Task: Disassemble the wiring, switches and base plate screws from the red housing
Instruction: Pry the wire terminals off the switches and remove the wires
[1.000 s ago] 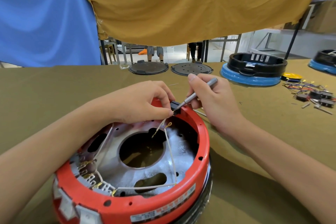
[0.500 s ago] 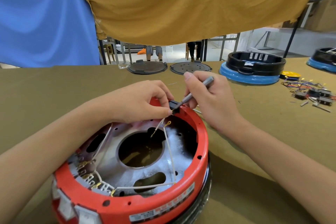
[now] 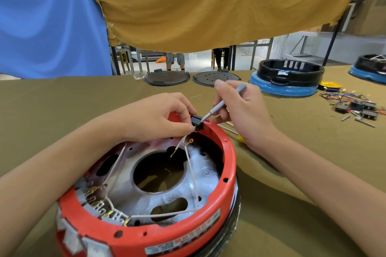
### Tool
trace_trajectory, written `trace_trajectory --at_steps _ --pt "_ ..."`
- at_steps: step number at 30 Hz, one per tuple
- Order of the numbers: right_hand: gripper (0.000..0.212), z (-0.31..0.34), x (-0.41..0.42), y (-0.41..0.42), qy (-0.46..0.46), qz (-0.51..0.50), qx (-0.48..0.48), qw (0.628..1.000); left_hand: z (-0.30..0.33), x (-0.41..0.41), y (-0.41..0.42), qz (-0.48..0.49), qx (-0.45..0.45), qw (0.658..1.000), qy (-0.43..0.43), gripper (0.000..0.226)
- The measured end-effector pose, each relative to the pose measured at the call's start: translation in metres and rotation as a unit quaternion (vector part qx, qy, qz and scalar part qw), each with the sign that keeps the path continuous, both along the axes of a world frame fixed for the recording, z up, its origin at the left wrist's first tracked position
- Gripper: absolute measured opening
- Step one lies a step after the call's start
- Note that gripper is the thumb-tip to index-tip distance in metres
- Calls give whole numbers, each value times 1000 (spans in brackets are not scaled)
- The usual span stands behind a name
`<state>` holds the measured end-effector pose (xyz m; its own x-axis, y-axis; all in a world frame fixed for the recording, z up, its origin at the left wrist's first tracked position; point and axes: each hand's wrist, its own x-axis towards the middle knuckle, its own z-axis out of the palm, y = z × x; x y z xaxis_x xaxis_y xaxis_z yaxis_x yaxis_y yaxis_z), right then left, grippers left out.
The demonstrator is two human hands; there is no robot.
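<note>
The red housing (image 3: pixel 227 165) lies upside down on the table, its silver base plate (image 3: pixel 200 175) and white wires (image 3: pixel 191 165) exposed inside. A small black switch (image 3: pixel 197 122) sits at the far rim. My left hand (image 3: pixel 158 117) pinches this switch between thumb and fingers. My right hand (image 3: pixel 244 110) grips a thin grey screwdriver (image 3: pixel 225 102), its tip against the switch. Wire ends with brass ring terminals (image 3: pixel 189 142) dangle below the switch. More terminals (image 3: pixel 100 204) cluster at the near left inside wall.
Two dark round lids (image 3: pixel 167 78) lie at the table's far edge. A black and blue housing (image 3: pixel 288 77) stands at the back right, another (image 3: pixel 369 67) at the far right. Removed switches and coloured wires (image 3: pixel 355 104) lie in a pile on the right.
Both hands stay at the switch on the far rim. The screwdriver and fingers shifted only slightly; the view moved a little.
</note>
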<state>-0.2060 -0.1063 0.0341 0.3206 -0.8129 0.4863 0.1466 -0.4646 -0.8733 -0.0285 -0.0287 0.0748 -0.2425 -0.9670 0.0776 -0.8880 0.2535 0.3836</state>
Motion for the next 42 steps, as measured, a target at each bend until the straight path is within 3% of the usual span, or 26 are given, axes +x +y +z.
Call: trace_trajectory --at_steps 12,19,24,36,42 --pt "45 5 -5 13 88 -46 -217 971 -2 2 -2 0 -4 1000 -1 13" --pt "44 4 -3 15 121 -40 -202 971 -3 3 -3 -2 -6 1000 -3 14" --pt "44 1 -3 13 75 -51 -186 978 -3 4 -3 -1 -6 1000 4 14" --pt "45 -7 -7 15 99 -56 -251 961 -4 5 -3 -5 -11 1000 4 14" --pt "50 -7 -9 15 104 -63 -332 935 -4 5 -2 -3 -7 1000 7 14"
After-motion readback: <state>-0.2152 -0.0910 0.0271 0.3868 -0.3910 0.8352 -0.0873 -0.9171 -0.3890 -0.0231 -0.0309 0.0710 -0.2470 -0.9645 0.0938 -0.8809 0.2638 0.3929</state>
